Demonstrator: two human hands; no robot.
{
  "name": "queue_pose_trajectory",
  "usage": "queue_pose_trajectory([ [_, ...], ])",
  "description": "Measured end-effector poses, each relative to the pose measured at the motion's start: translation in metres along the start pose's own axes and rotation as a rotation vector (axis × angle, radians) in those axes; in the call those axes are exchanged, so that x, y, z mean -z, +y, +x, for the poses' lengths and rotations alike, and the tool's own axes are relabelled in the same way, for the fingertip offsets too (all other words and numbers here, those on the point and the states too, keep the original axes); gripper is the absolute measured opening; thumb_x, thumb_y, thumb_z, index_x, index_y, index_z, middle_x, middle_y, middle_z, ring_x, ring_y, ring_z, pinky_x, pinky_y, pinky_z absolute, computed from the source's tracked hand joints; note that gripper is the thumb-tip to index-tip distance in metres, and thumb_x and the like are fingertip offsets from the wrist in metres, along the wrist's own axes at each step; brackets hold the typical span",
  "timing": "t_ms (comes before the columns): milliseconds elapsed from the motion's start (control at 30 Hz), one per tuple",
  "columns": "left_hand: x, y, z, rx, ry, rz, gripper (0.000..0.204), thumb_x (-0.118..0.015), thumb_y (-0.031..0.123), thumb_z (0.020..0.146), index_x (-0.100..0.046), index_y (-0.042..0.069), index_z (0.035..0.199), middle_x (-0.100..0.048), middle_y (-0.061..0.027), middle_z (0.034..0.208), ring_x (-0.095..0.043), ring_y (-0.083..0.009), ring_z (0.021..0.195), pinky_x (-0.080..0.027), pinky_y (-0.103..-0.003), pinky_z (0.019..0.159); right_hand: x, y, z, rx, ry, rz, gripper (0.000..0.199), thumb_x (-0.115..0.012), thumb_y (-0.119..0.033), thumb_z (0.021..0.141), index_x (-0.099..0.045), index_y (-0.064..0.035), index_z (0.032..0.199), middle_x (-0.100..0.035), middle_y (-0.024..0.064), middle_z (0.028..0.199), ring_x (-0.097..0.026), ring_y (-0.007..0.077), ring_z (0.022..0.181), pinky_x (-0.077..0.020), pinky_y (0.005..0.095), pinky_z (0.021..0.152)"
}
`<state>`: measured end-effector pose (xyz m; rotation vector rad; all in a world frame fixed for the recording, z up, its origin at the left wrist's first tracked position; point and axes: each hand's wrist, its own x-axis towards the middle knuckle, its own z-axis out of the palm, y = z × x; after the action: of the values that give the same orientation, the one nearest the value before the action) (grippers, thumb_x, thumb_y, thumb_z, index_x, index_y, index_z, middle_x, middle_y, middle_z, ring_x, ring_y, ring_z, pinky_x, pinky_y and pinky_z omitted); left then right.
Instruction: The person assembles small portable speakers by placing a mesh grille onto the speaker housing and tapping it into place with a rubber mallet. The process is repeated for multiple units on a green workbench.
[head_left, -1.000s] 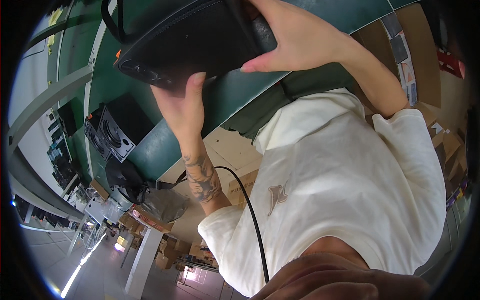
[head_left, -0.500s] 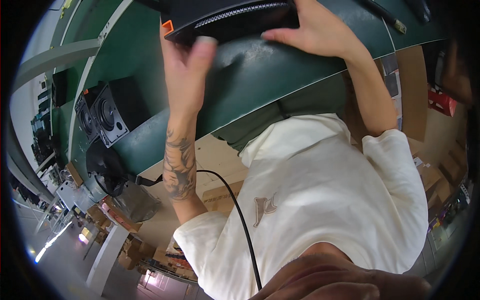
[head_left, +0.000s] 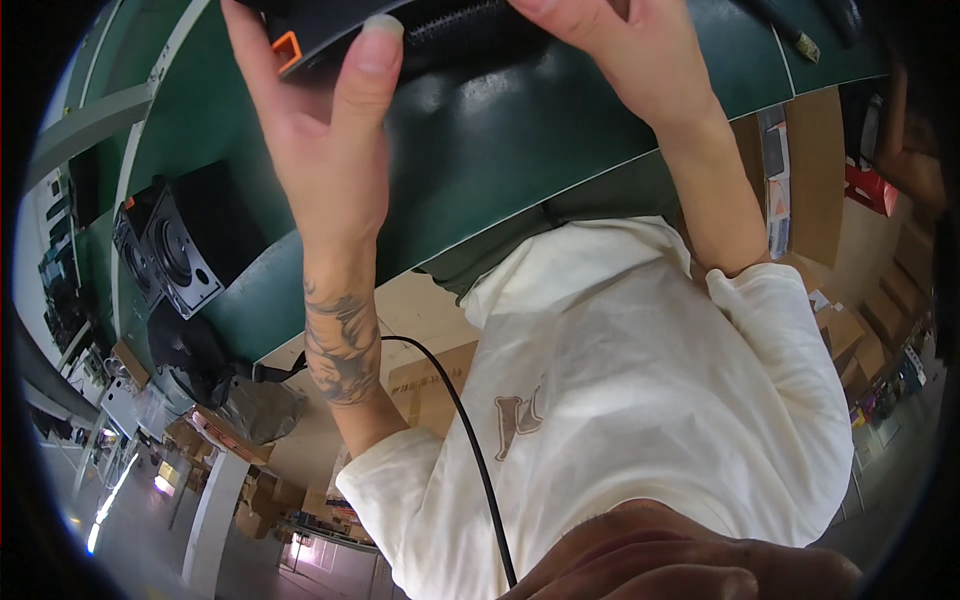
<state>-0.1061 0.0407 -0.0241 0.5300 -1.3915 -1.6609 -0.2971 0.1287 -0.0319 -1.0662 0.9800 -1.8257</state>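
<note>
A black box-shaped speaker (head_left: pixel 440 50) is at the upper edge of the view, partly cut off. It has a textured strip along its near side and an orange piece on its left corner. My left hand (head_left: pixel 325 130) grips that left end, thumb up on the near side and fingers round the corner. My right hand (head_left: pixel 640 65) is at the right end, its thumb against the near edge; its other fingers run out of view. Beneath lies the green-topped workbench (head_left: pixel 470 165).
Two black speakers (head_left: pixel 175 245) stand on the bench to the left, close to a dark bag (head_left: pixel 190 345). A black cable (head_left: pixel 455 390) hangs in front of me. Far right, a dark rod (head_left: pixel 785 30) lies on the bench, and another person's arm (head_left: pixel 905 150) shows beyond a cardboard sheet (head_left: pixel 815 180).
The speaker and both hands have shifted left and up, with more of the speaker now cut off by the upper edge. The whole view has moved slightly too.
</note>
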Motion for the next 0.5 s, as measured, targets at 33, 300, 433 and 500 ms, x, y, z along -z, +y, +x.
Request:
queue_pose_trajectory([
  [33, 0.001, -0.002, 0.000, 0.004, 0.014, 0.008, 0.081, -0.068, 0.004, 0.100, -0.020, 0.010, 0.164, -0.058, -0.0109, 0.138, -0.060, -0.0183, 0.119, -0.047, -0.035, 0.104, 0.003, 0.005, 0.001, 0.025, -0.009, 0.008, 0.091, -0.073, -0.007, 0.096, -0.012, 0.0088, 0.161, -0.040, 0.0173, 0.156, -0.042, 0.0211, 0.141, -0.0336, 0.0323, 0.117],
  [300, 0.009, -0.011, 0.000, -0.046, 0.094, 0.088, 0.081, -0.070, 0.006, 0.099, -0.020, 0.011, 0.164, -0.063, -0.0081, 0.126, -0.063, -0.0145, 0.108, -0.054, -0.029, 0.089, 0.003, 0.000, 0.001, 0.065, -0.014, -0.217, 0.092, -0.076, -0.013, 0.096, -0.014, 0.0115, 0.160, -0.042, 0.0187, 0.154, -0.043, 0.0218, 0.141, -0.0343, 0.0318, 0.116],
  [433, 0.012, -0.012, 0.003, -0.061, 0.078, 0.062, 0.083, -0.070, 0.005, 0.099, -0.019, 0.013, 0.164, -0.063, -0.0078, 0.128, -0.063, -0.0146, 0.109, -0.054, -0.029, 0.088, -0.002, -0.005, -0.001, 0.089, -0.012, -0.267, 0.093, -0.077, -0.015, 0.095, -0.014, 0.0118, 0.160, -0.040, 0.0192, 0.156, -0.044, 0.0222, 0.140, -0.0345, 0.0313, 0.116],
  [500, 0.011, -0.015, 0.005, -0.074, 0.069, 0.044, 0.084, -0.070, 0.005, 0.099, -0.019, 0.014, 0.164, -0.063, -0.0077, 0.129, -0.063, -0.0146, 0.109, -0.054, -0.029, 0.087, -0.010, -0.024, 0.004, -0.025, 0.049, -0.179, 0.094, -0.077, -0.014, 0.095, -0.014, 0.0112, 0.160, -0.039, 0.0191, 0.157, -0.044, 0.0220, 0.139, -0.0347, 0.0309, 0.116],
])
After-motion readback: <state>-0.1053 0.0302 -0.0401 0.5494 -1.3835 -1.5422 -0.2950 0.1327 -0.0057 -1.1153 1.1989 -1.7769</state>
